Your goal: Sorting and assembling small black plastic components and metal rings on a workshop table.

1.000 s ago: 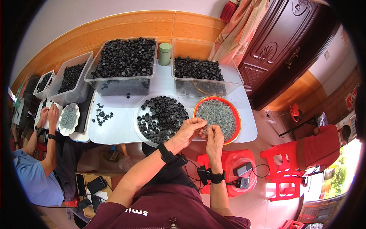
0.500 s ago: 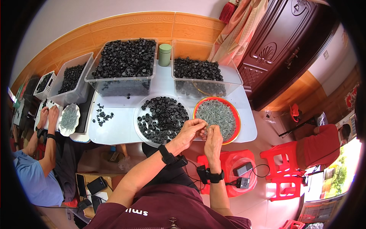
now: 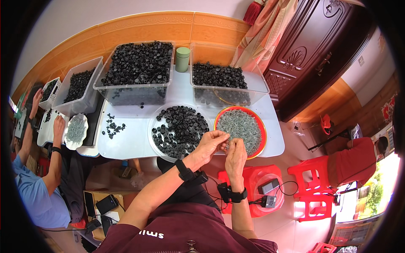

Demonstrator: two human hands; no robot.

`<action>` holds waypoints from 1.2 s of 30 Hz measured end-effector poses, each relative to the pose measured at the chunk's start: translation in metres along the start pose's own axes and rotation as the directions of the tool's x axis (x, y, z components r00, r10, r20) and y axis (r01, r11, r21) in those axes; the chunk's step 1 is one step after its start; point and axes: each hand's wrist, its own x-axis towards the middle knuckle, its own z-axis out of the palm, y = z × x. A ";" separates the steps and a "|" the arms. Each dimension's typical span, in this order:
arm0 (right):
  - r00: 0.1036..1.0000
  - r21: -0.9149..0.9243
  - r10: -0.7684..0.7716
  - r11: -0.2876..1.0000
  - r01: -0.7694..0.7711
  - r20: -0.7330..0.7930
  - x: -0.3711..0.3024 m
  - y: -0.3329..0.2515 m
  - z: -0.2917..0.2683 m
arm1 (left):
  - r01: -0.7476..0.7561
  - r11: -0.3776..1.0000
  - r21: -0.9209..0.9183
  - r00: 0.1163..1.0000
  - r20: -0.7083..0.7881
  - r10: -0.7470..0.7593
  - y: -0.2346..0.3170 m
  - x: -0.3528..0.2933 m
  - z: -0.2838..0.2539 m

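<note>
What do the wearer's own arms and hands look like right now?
The left hand and right hand are ungloved, the forearms bare. Each wrist has a black strap with a dark boxy device beside it; thin dark cables show nearby. The sleeves are maroon.

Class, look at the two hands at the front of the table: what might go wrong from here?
1. The left hand and right hand have their fingers close together; any small piece between them, too hidden to make out, might slip.
2. The red-rimmed bowl of small grey pieces sits at the table edge, so a knock could spill it.
3. Loose black pieces might scatter if brushed.
</note>
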 end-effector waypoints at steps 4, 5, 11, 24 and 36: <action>1.000 -0.017 0.020 1.000 -0.020 0.010 -0.001 0.000 -0.001 | -0.017 1.000 0.022 1.000 0.000 0.017 -0.002 0.000 -0.001; 1.000 -0.022 0.020 1.000 -0.019 0.015 -0.001 -0.001 -0.001 | -0.028 0.999 0.025 1.000 0.002 0.028 -0.002 0.000 -0.001; 0.996 0.025 0.076 0.997 -0.077 0.040 0.001 -0.004 -0.001 | -0.038 0.998 0.050 0.999 0.003 0.037 -0.004 0.000 -0.001; 0.985 0.284 0.154 0.944 -0.168 0.074 -0.002 -0.010 -0.001 | -0.046 0.995 0.090 0.999 -0.005 0.047 -0.001 -0.003 -0.001; 0.928 0.563 0.240 0.742 -0.364 0.284 -0.001 0.005 0.001 | -0.027 0.998 0.052 0.998 0.058 0.024 -0.002 -0.005 -0.004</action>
